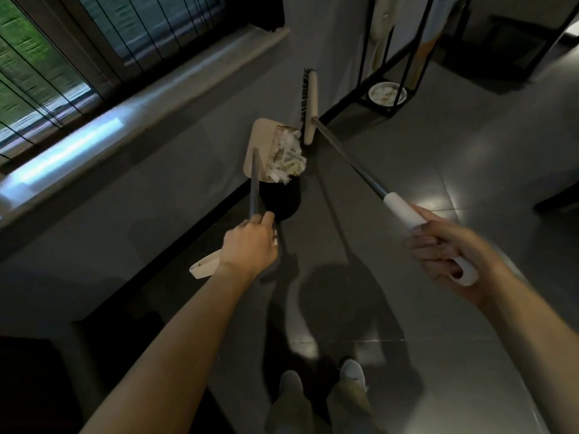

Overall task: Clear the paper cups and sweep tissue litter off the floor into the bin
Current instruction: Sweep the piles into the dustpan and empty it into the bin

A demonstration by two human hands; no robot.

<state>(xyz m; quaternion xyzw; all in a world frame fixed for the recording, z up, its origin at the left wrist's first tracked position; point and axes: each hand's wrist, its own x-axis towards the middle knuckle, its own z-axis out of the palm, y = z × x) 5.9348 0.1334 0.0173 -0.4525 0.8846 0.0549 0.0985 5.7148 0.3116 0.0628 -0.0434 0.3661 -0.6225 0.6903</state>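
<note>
The head view is showing one broom (310,98), one dustpan (255,142), one bin (283,200), one heap of tissue (289,155) and two hands.

The beige dustpan is tilting over the black bin on the floor, its lower edge sitting at the bin's rim. The tissue is lying in the pan, white and crumpled, with its lowest scraps hanging over the bin's mouth. What is lying inside the bin is too dark to tell.

The left hand (250,242) is gripping the pan's grey pole, fingers curling round it just beside the bin. The tissue is lying beyond this hand, up the pole. A beige piece (203,266) is sticking out by the left wrist; what it belongs to is unclear.

The right hand (445,249) is clasping the broom's white grip, fingers wrapping it fully. The broom's pole is slanting away to the head, which is hovering just beside the tissue heap, bristles facing left.

A round dish (387,93) is sitting in the base of a black stand (407,54), beyond the broom. Two shoes (352,371) are showing at the bottom.
</note>
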